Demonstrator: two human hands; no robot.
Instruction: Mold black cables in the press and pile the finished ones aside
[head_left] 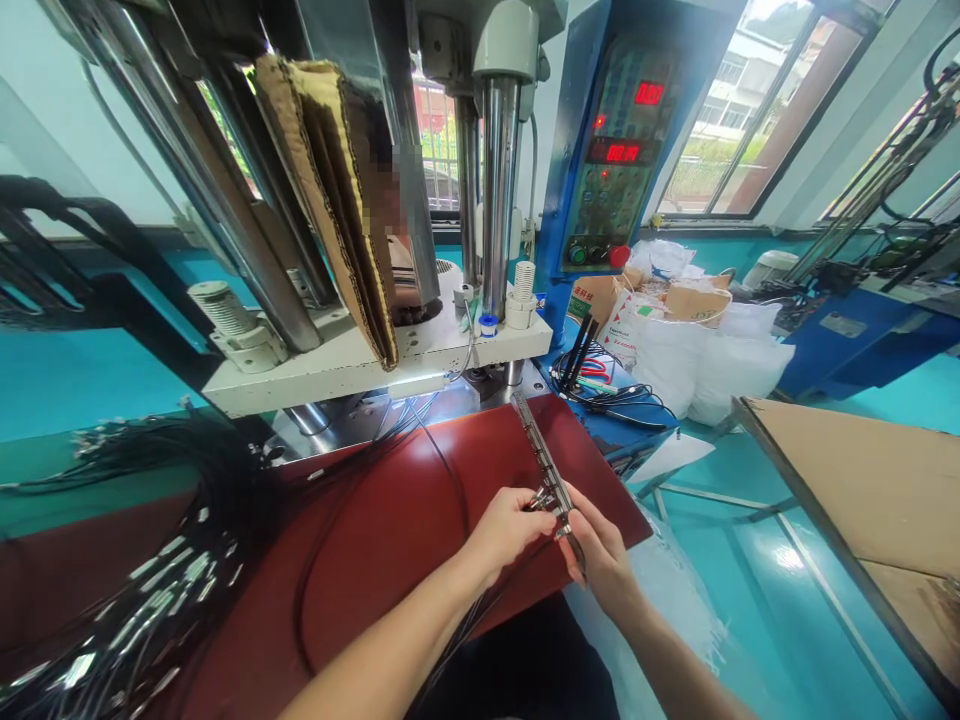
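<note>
My right hand is closed around the near end of a long, narrow metal bar with slots along its length. The bar slants away from me over the reddish-brown tabletop. Beside it, my left hand pinches small metal cable connectors against the bar's edge. Fingers partly cover these connectors, so whether they sit in a slot is hidden. Thin black cables trail below my hands towards my lap.
A large bundle of black cables lies on the left. Behind the tabletop stands a press with steel columns and folded cardboard. A blue control box, stuffed bags and a cardboard-topped table are at right.
</note>
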